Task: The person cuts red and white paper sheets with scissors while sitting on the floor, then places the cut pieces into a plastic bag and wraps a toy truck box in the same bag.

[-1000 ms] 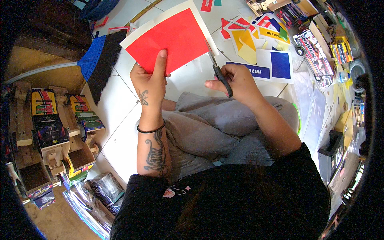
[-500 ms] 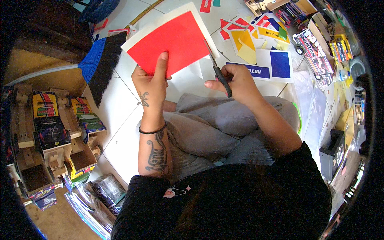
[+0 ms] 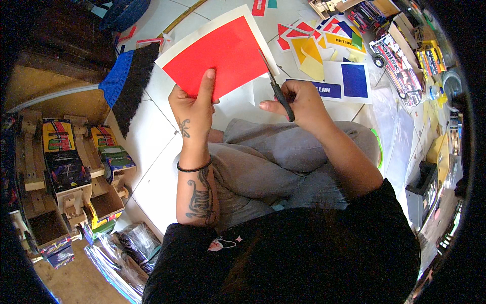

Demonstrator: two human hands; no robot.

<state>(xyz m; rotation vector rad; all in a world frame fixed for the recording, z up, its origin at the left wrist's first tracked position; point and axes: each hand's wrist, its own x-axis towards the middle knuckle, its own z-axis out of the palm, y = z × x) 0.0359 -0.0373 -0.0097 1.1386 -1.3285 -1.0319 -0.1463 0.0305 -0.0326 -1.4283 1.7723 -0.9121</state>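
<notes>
My left hand pinches the lower edge of a red sheet with a white border, its thumb lying on the red face. The sheet is held up, tilted, above my crossed legs. In my right hand is a pair of scissors with black handles. Their blades meet the sheet at its right side, along the edge of the red area. A white flap of paper hangs below the sheet's lower right corner.
Cut red and yellow paper pieces lie on the white tiles ahead, beside a sheet with a blue rectangle. Toy trucks stand at the right, wooden truck bodies at the left. A broom with black bristles lies at the left.
The sheet and my left hand have shifted slightly right and down. The white flap below the corner has changed shape. My right hand and the scissors have barely moved.
</notes>
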